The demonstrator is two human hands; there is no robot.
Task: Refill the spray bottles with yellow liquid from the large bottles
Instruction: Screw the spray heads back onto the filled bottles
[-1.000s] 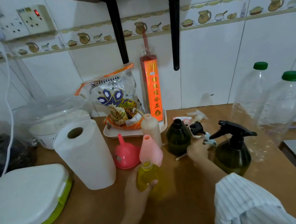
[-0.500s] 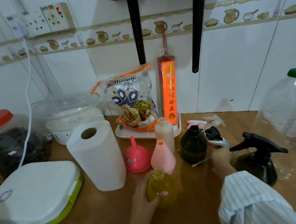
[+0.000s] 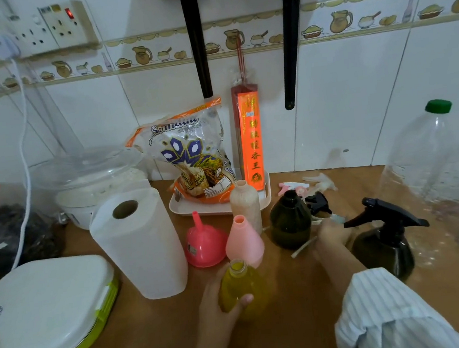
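Note:
My left hand [image 3: 218, 309] grips an uncapped spray bottle [image 3: 241, 287] full of yellow liquid, standing on the wooden counter [image 3: 289, 323]. My right hand [image 3: 331, 234] holds a loose spray head [image 3: 338, 219]; its thin dip tube [image 3: 304, 246] sticks out to the left. That hand sits between an uncapped dark green bottle [image 3: 289, 220] and a dark green spray bottle [image 3: 383, 242] with a black trigger top. Behind the yellow bottle stand an uncapped pink bottle [image 3: 243, 240] and a beige one [image 3: 245, 206]. Two large clear green-capped bottles [image 3: 425, 159] look almost empty at the right.
A pink funnel [image 3: 204, 243] sits upside down beside a paper towel roll [image 3: 139, 245]. More loose spray heads [image 3: 317, 202] lie behind the dark bottle. A white and green box [image 3: 44, 306] fills the front left. A tray [image 3: 266, 195] with a rice bag stands at the wall.
The view has swung left and back a little. My right hand has shifted slightly with the spray head beside the uncapped dark bottle. My left hand still holds the yellow bottle.

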